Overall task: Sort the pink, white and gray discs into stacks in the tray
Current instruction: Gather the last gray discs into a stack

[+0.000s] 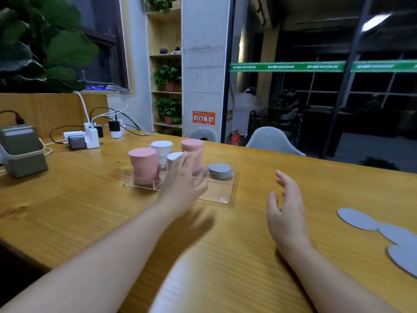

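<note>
A clear plastic tray (222, 195) lies on the wooden table. In it stand two tall pink stacks (144, 166) (193, 152), a white stack (162, 152) at the back, a second white stack (174, 157) partly hidden, and a low gray stack (220, 171) at the right. My left hand (184, 177) hovers over the tray's middle with fingers spread, blurred, in front of the white and pink stacks; it holds nothing I can see. My right hand (285, 208) floats open above the table, right of the tray. Three loose gray discs (358, 219) lie flat at the far right.
A gray device (21, 150) sits at the table's left edge. Power strips, chargers and cables (90, 136) lie behind the tray at the back left. Gray chairs (270, 141) stand beyond the table's far edge.
</note>
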`<act>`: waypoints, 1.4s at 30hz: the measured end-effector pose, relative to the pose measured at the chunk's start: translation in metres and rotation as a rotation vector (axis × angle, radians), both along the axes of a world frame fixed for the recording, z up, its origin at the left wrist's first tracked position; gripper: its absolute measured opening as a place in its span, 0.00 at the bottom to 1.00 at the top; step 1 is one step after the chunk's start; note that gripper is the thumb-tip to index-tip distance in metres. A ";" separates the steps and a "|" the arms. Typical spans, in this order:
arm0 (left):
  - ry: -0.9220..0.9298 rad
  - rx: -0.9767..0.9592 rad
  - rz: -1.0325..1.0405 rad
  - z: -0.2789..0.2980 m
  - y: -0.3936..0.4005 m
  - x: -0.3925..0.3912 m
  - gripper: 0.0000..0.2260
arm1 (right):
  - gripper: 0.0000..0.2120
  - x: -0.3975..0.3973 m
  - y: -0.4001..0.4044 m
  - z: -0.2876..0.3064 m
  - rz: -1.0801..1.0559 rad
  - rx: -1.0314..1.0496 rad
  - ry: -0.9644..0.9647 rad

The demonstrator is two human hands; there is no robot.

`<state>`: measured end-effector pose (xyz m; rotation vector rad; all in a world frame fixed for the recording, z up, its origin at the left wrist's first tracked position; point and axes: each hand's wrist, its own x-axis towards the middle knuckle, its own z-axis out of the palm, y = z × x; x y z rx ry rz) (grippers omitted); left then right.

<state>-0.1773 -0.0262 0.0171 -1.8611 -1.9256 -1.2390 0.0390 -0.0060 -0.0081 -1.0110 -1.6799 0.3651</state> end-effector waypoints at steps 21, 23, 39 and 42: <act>-0.169 -0.441 -0.191 -0.031 0.013 0.234 0.31 | 0.36 0.222 -0.021 0.005 -0.687 -0.679 -0.690; -0.135 -0.453 -0.253 -0.033 0.012 0.234 0.30 | 0.39 0.223 -0.021 0.009 -0.605 -0.717 -0.710; -0.281 -0.525 -0.718 -0.031 0.006 0.236 0.20 | 0.08 0.212 -0.025 0.015 -0.181 -0.327 -0.165; -0.286 -0.484 -0.796 -0.031 0.006 0.241 0.16 | 0.08 0.200 -0.025 0.012 -0.064 -0.291 -0.115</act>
